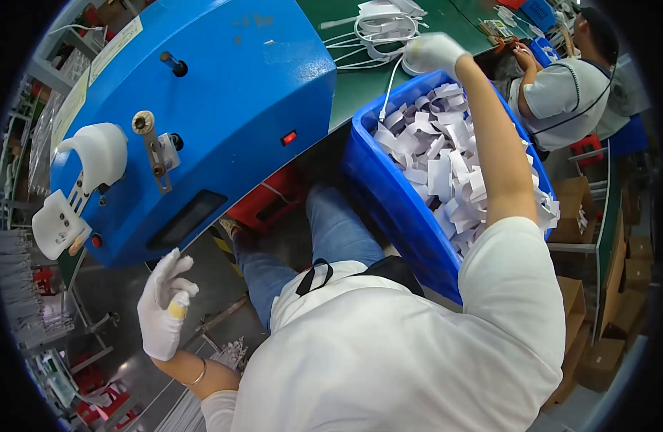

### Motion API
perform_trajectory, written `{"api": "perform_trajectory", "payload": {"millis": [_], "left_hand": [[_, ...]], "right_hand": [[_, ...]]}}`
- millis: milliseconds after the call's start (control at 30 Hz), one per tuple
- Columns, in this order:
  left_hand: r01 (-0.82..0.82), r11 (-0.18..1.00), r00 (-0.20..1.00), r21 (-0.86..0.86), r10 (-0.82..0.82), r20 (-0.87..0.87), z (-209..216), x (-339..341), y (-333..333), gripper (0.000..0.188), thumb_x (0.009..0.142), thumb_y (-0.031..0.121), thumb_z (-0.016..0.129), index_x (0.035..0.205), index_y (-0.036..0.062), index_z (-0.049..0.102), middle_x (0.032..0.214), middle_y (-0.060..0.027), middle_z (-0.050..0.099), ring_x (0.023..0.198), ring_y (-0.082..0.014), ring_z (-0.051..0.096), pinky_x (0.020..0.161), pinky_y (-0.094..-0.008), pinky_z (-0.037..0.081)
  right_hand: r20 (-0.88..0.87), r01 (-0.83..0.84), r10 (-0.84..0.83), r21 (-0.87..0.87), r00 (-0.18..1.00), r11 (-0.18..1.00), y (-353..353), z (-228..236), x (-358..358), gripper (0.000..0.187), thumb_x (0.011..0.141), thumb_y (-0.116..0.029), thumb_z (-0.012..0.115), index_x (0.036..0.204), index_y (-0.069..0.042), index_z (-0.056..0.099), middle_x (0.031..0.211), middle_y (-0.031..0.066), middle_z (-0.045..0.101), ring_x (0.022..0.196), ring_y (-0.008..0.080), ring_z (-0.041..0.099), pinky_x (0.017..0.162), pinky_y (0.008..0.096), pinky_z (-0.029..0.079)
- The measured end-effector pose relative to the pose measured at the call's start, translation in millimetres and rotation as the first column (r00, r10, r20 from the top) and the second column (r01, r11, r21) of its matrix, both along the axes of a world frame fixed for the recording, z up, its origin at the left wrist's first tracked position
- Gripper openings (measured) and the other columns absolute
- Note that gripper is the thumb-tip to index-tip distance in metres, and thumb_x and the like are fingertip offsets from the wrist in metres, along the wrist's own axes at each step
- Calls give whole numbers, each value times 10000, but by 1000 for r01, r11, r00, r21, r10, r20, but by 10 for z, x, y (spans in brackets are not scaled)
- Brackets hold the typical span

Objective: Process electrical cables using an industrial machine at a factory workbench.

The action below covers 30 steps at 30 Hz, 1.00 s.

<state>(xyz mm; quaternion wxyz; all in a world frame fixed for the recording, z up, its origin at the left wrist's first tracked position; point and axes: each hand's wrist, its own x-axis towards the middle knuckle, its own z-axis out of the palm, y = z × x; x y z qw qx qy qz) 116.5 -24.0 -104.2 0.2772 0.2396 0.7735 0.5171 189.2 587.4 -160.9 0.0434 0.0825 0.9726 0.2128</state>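
My right hand [436, 56], in a white glove, reaches over the far left corner of a blue bin [411, 223] to the green table. Its fingers are closed on a white cable [393, 83], whose plug end hangs down over the bin's rim. A pile of coiled white cables [382, 29] lies just beyond this hand. My left hand [164, 306], also gloved and with yellow on its thumb, is raised in the air below the front edge of a blue machine [231, 93]. Its fingers are apart and hold nothing.
Curled white paper pieces [439, 176] fill the bin at my right. White curved paddles [101, 155] and a metal crank arm [155, 151] stick out from the machine. A co-worker [569, 93] sits at the far right by the green table [353, 90]. Cardboard boxes [573, 209] stand at right.
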Motion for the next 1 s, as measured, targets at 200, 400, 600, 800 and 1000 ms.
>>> {"api": "perform_trajectory", "payload": {"millis": [200, 400, 600, 800, 1000], "left_hand": [[81, 995, 995, 57, -84, 53, -37, -40, 251, 636, 779, 276, 705, 1285, -13, 451, 1148, -144, 572, 805, -130, 565, 753, -244, 438], [108, 989, 994, 101, -106, -25, 112, -49, 355, 470, 787, 128, 678, 1210, -13, 528, 1069, -126, 617, 792, -133, 580, 740, -252, 456], [402, 896, 875, 188, -316, -366, 239, 31, 910, 253, 748, 96, 706, 973, -12, 665, 861, -114, 663, 741, -163, 626, 667, -256, 489], [214, 969, 937, 127, -166, -308, 340, 344, 1229, 438, 650, 300, 811, 885, -26, 635, 845, -120, 648, 747, -188, 630, 691, -274, 497], [-197, 494, 908, 847, 418, -32, 417, 202, 1047, 193, 844, -49, 570, 1008, 8, 485, 932, -96, 583, 730, -123, 589, 665, -247, 506]], "right_hand": [[485, 267, -95, -299, 869, 916, -456, -1250, 781, 285, 698, -225, 628, 941, -88, 685, 858, 131, 669, 798, 268, 643, 706, 327, 504], [179, 302, -387, -910, 904, 284, -418, -456, 844, 188, 728, -119, 627, 890, -45, 686, 826, 32, 664, 755, 122, 596, 724, 284, 477], [78, 87, -135, -995, 988, 56, -906, 792, 632, 135, 752, -115, 625, 819, 1, 639, 809, 38, 640, 762, 104, 590, 721, 229, 461], [-232, -243, -94, -778, 968, -579, -2224, 1240, 78, 179, 802, -152, 640, 885, -9, 571, 823, 110, 623, 726, 188, 620, 683, 346, 534], [-589, -595, -86, -786, 803, -166, -3105, 1114, -149, 295, 759, -177, 725, 947, 8, 594, 968, 140, 638, 832, 192, 621, 773, 288, 487]]}}
